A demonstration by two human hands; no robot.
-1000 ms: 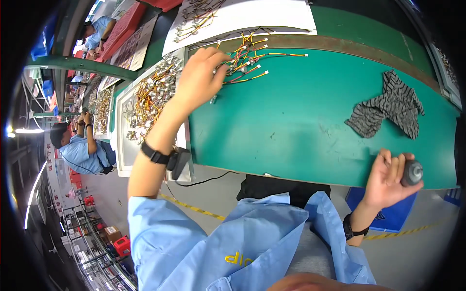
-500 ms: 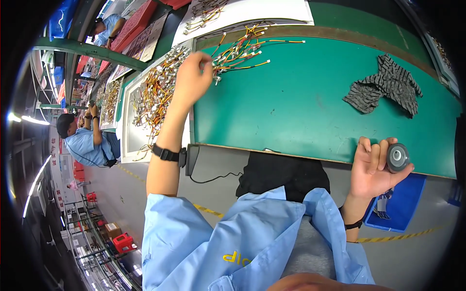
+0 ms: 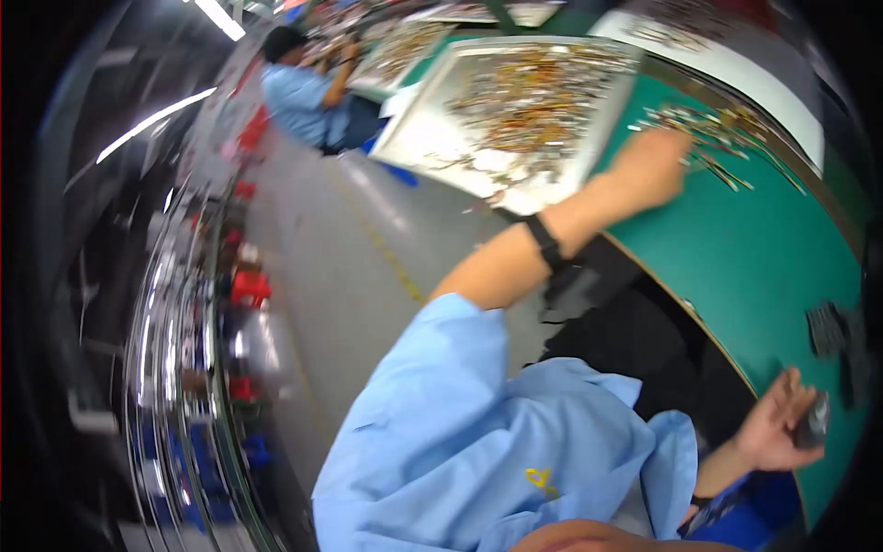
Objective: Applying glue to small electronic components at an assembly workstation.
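Note:
My left hand (image 3: 655,167) reaches over the green bench, at the near side of a loose pile of wire harnesses (image 3: 722,129) with small white connectors. Motion blurs its fingers, so whether a wire is between them is unclear. Low on the right, my right hand (image 3: 768,431) is closed on a dark, round, disc-shaped piece (image 3: 813,421), held between fingers and thumb beside the bench edge. A dark striped cloth (image 3: 828,331) lies on the bench just beyond it.
A white tray (image 3: 437,124) heaped with wire harnesses stands left of the green bench (image 3: 736,267). A white board (image 3: 782,106) with more wires lies behind. Below my right hand is a blue bin (image 3: 754,515). A co-worker (image 3: 308,87) is at the far left.
The view has swung left, so the bench and both hands sit farther right in the picture. My left hand remains beside the wires; my right hand still holds the dark disc-shaped piece.

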